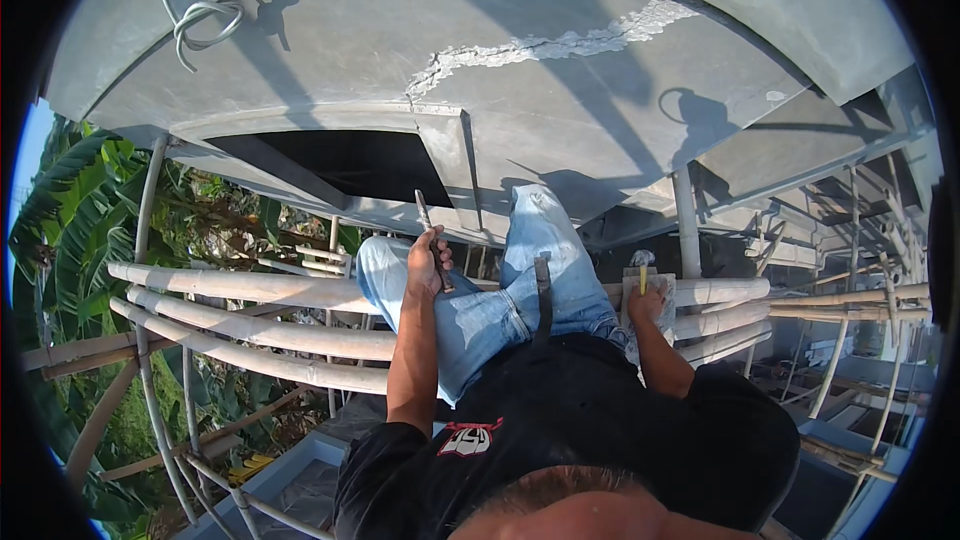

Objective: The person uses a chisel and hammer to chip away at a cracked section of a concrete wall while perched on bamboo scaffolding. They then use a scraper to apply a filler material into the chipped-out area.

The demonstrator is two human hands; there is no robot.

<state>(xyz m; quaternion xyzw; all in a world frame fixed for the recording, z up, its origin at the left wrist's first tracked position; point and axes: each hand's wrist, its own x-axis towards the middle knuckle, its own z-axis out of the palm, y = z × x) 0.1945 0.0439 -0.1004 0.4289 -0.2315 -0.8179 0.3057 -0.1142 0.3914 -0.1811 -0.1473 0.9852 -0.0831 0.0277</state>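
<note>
My left hand [428, 258] is closed around a chisel [421, 202], a slim metal tool whose tip points up toward the wall above my left knee. Down by my right thigh, my right hand [647, 302] grips a hammer [643, 275] with a yellow handle and a grey head. The hammer lies over a grey, dusty board [690, 292] on the bamboo. A rough, chipped crack [540, 48] runs across the grey wall [350, 30] in front of me, rising to the right from the corner of a dark window opening [345, 165].
I sit on bamboo poles [260, 340] of a scaffold high above the ground. An upright pole [687, 220] stands to my right. A bent wire [195, 25] sticks out of the wall. Banana leaves [80, 210] grow at left. More bamboo scaffolding [850, 300] stretches off at right.
</note>
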